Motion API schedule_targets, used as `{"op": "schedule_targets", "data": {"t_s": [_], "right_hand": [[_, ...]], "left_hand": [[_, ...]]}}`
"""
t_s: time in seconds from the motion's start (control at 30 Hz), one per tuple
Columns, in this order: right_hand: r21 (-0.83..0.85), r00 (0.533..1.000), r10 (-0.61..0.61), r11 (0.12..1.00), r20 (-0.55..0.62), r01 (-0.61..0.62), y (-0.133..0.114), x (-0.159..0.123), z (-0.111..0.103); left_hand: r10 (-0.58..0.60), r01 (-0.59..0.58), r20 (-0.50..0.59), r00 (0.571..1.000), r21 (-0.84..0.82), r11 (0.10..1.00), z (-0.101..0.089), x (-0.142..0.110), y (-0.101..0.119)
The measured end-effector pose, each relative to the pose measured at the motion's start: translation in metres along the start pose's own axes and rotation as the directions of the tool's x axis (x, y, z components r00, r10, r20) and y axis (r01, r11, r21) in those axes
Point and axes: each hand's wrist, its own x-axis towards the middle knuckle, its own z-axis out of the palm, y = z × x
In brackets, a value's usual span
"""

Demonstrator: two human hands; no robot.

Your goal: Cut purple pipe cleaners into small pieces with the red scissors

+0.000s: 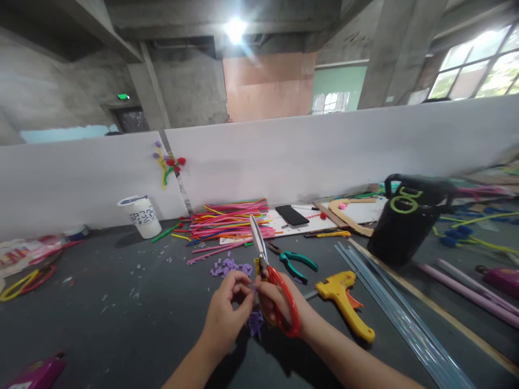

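Observation:
My right hand point(278, 297) holds scissors point(259, 243) with red handles, their blades pointing up and away from me. A yellow stem-like piece point(257, 265) shows beside the scissors at my right fingers. My left hand point(229, 308) meets the right fingertips in a pinch; whatever lies between them is too small to make out. Just below the hands is a purple fuzzy cluster point(256, 324), partly covered. Small cut purple pieces point(229, 267) are heaped on the dark table behind my hands.
Pliers point(298, 262) and a yellow glue gun point(344, 302) lie to the right, beside clear glue sticks point(397, 313) and a black tumbler point(409, 221). Behind are colourful pipe cleaners point(227, 221), a phone point(292, 215) and a white cup point(140, 216). A white partition point(284, 156) bounds the table.

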Motion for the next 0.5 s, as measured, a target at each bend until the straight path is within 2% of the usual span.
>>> {"op": "schedule_targets", "data": {"t_s": [0.13, 0.2, 0.37, 0.5], "right_hand": [[-0.032, 0.999, -0.035, 0.999, -0.038, 0.033, -0.006, 0.001, 0.001], [-0.063, 0.997, -0.041, 0.997, -0.061, 0.037, -0.011, 0.001, 0.001], [-0.203, 0.993, 0.011, 0.979, -0.118, -0.035, -0.022, -0.003, 0.000], [-0.284, 0.991, 0.032, 0.956, -0.133, -0.069, -0.025, -0.004, 0.003]], "left_hand": [[-0.114, 0.105, -0.026, 0.993, -0.231, 0.967, -0.004, 0.002, 0.003], [-0.168, 0.160, -0.003, 0.986, -0.288, 0.944, -0.006, 0.004, 0.004], [-0.268, 0.287, 0.107, 0.958, -0.262, 0.921, -0.006, 0.006, 0.009], [-0.314, 0.340, 0.132, 0.940, -0.284, 0.897, 0.000, 0.004, 0.011]]}}
